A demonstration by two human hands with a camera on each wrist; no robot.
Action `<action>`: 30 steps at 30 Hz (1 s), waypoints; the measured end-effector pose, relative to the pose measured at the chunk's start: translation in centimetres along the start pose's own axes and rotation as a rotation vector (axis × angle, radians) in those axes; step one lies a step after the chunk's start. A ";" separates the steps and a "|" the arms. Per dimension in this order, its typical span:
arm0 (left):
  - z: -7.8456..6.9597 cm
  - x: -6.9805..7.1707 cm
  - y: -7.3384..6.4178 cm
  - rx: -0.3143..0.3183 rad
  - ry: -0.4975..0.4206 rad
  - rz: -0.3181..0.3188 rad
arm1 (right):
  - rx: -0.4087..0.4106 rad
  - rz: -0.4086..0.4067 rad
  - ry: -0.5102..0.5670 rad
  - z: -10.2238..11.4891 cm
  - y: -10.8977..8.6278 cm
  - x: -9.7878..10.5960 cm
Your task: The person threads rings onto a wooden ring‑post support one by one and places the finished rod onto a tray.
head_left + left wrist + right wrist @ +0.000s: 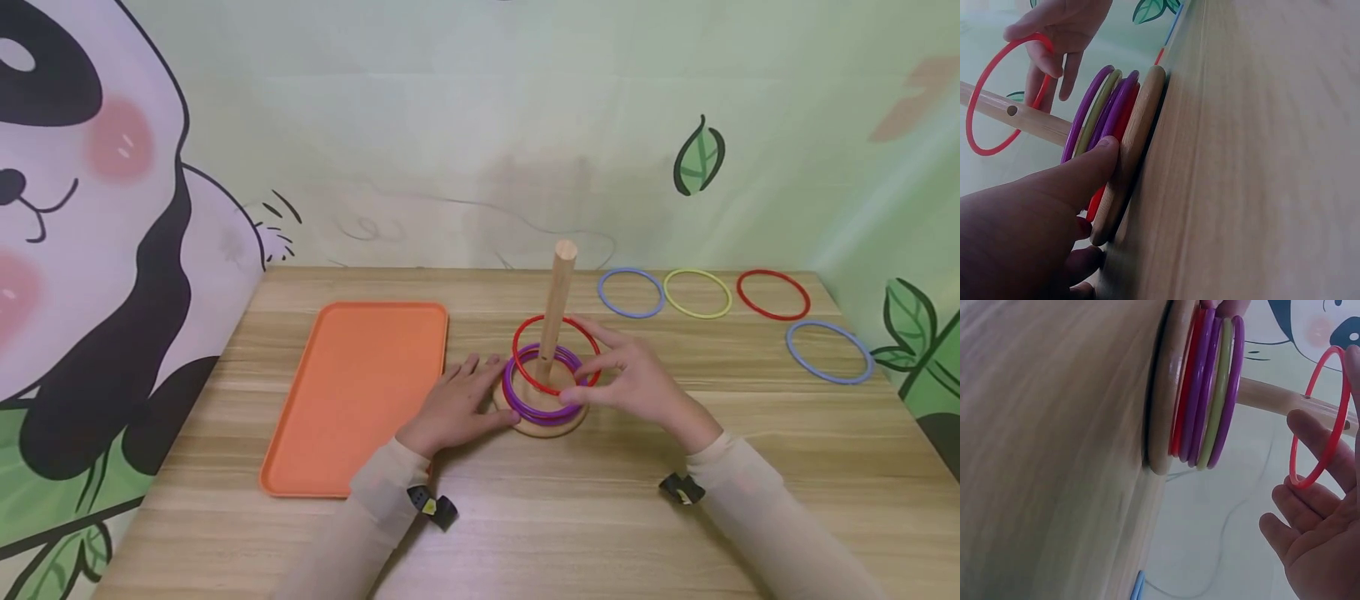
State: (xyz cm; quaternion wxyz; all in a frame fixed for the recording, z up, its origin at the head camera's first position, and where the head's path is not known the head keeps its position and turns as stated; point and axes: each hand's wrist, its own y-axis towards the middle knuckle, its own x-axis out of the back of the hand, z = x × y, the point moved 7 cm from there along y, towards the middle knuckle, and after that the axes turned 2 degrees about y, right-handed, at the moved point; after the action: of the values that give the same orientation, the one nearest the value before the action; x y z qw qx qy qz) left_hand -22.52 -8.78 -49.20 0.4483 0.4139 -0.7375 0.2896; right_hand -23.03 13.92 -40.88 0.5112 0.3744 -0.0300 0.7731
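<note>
A wooden peg rises from a round wooden base. Several rings are stacked low around it: red beneath, then purple ones, with a yellow-green one under the top purple. My right hand pinches a red ring between thumb and fingers. That ring encircles the peg, tilted, above the stack and apart from it. My left hand rests at the base's left side, fingers extended and spread. Its thumb lies against the lower rings, near the base's edge.
An orange tray lies to the left, close by my left hand. Toward the back right lie blue, yellow and red rings, plus another blue ring nearer the right edge. A painted wall stands behind the table.
</note>
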 end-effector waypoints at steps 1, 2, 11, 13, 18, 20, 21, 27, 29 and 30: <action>0.0 0.0 0.0 0.002 0.002 0.002 | 0.000 0.007 -0.001 0.0 0.0 -0.1; 0.1 0.0 0.0 0.003 0.002 0.004 | -0.001 0.013 0.000 -0.1 0.1 -0.2; 0.0 0.1 -0.1 0.006 -0.006 0.007 | -0.025 0.045 0.006 -0.6 0.1 -0.8; -0.1 0.1 -0.1 0.010 -0.003 0.010 | -0.025 0.053 0.003 -0.6 0.1 -1.0; 0.0 0.0 0.0 0.013 0.007 0.010 | -0.013 0.076 -0.029 -0.7 0.2 -1.3; 0.0 0.0 0.1 0.012 0.008 0.008 | -0.010 0.090 -0.055 -0.8 0.3 -1.5; 0.0 0.0 0.1 0.011 0.005 0.007 | -0.011 0.097 -0.065 -0.8 0.2 -1.6; -0.1 0.1 0.0 0.012 0.004 0.005 | -0.037 0.147 -0.089 -1.1 0.2 -2.0; -0.1 0.1 0.0 0.015 0.001 0.008 | -0.046 0.159 -0.099 -1.2 0.2 -2.2; -0.1 0.1 -0.1 0.017 -0.001 0.010 | -0.048 0.164 -0.105 -1.3 0.2 -2.2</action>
State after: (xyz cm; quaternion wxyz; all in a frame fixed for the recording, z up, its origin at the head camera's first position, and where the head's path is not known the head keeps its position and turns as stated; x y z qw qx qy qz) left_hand -22.46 -8.77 -49.06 0.4428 0.4143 -0.7373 0.2979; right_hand -23.43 12.71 -43.09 0.4529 0.3984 -0.1059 0.7905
